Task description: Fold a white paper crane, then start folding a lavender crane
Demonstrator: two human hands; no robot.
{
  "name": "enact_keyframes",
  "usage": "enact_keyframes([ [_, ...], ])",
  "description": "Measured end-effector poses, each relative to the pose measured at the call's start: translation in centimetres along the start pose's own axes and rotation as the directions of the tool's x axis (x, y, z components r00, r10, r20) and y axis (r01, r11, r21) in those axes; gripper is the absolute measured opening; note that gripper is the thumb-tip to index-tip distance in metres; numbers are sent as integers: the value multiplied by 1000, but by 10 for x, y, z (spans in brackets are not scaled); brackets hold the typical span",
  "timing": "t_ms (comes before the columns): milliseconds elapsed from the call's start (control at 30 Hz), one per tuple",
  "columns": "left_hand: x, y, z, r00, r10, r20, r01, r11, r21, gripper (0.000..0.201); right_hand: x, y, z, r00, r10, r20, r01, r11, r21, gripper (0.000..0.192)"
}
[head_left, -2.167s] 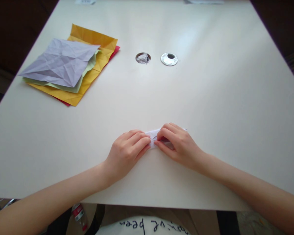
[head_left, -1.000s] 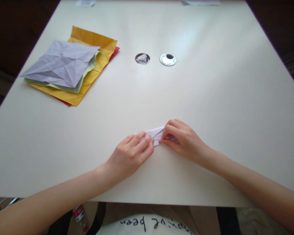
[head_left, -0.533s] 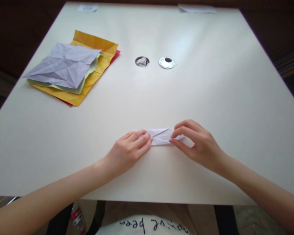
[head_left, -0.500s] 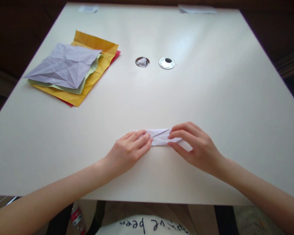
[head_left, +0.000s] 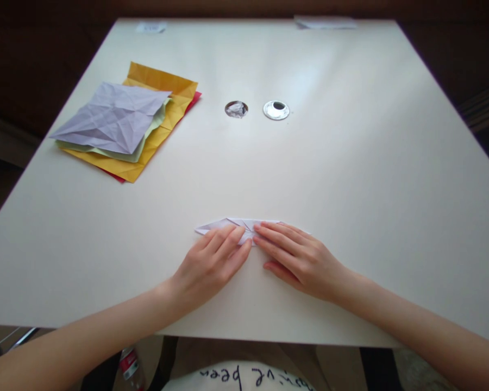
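Both the left hand (head_left: pixel 206 260) and right hand (head_left: pixel 297 255) lie flat, fingers outstretched, pressing the folded white paper (head_left: pixel 232 224) onto the table (head_left: pixel 350 179).

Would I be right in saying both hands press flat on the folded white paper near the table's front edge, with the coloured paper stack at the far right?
Not quite: the head view shows the coloured paper stack at the far left. The left hand and right hand do press flat on the folded white paper.
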State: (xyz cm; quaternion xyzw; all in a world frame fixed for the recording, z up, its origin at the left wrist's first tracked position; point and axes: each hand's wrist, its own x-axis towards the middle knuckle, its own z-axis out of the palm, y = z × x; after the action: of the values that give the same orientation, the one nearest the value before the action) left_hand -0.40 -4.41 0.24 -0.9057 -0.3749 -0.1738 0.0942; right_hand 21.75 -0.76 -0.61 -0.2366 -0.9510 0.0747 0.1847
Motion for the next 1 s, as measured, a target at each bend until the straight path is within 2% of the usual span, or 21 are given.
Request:
enact_keyframes([
  [67, -3, 9, -5, 994, -91, 65, 84, 991, 104, 32, 0, 0, 1, 1000, 5, -8, -5, 1000, 4, 36],
  [100, -5, 12, -6, 985, -108, 136, 91, 988, 128, 35, 0, 0, 1, 1000, 6, -10, -6, 1000, 4, 36],
  [167, -7, 16, -7, 975, -113, 190, 84, 985, 154, 37, -1, -1, 2, 1000, 6, -13, -6, 1000, 0, 35],
  [333, -12, 9, -3, 986, -107, 129, 91, 988, 121, 32, -2, -2, 1, 1000, 14, -18, -15, 1000, -7, 35],
  [600, -24, -3, -13, 976, -157, 150, 143, 985, 100, 28, -1, -3, 1, 1000, 12, -25, -12, 1000, -8, 33],
  [1000, -31, -9, -20, 963, -213, 164, 202, 976, 79, 26, 0, -5, 0, 999, 12, -30, -13, 999, -38, 33],
])
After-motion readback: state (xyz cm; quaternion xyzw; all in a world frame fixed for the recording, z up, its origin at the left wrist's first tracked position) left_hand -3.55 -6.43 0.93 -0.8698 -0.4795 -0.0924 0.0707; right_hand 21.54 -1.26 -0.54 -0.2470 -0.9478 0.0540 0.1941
